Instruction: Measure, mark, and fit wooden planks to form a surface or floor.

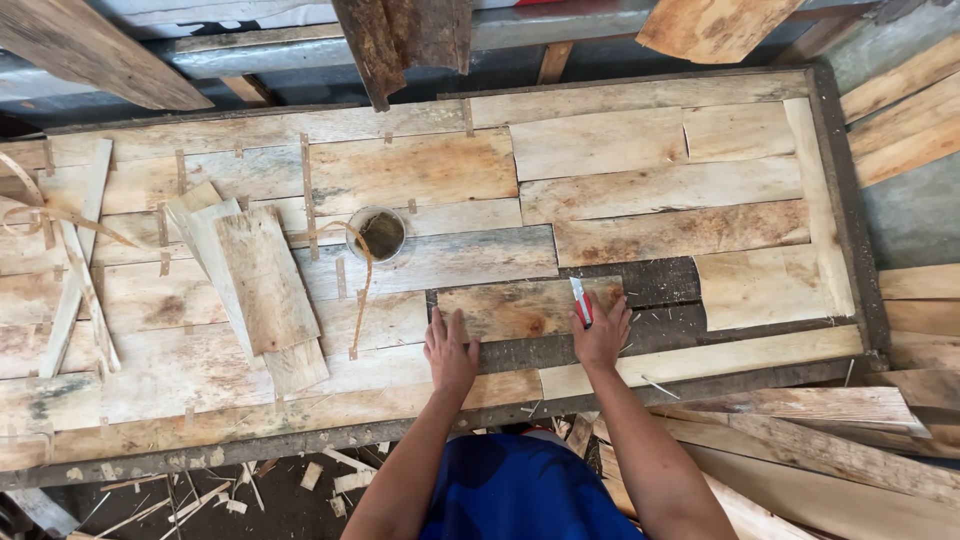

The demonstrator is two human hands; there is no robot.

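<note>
Veneer piece point(520, 308) under flat hands.

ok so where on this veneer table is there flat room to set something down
Free: the right half's flat sheets, above the right hand, and the strip along the near edge. Crowded: the left, with the loose stack, cup and strips.

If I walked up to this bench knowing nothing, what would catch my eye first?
Most likely the big patchwork of thin wood sheets covering the bench, with dark bare gaps near the front right. At the front edge, the left hand presses flat on one loose sheet, while the right hand holds a small red cutter at its right end. A small round pot of brownish stuff sits mid-bench.
</note>
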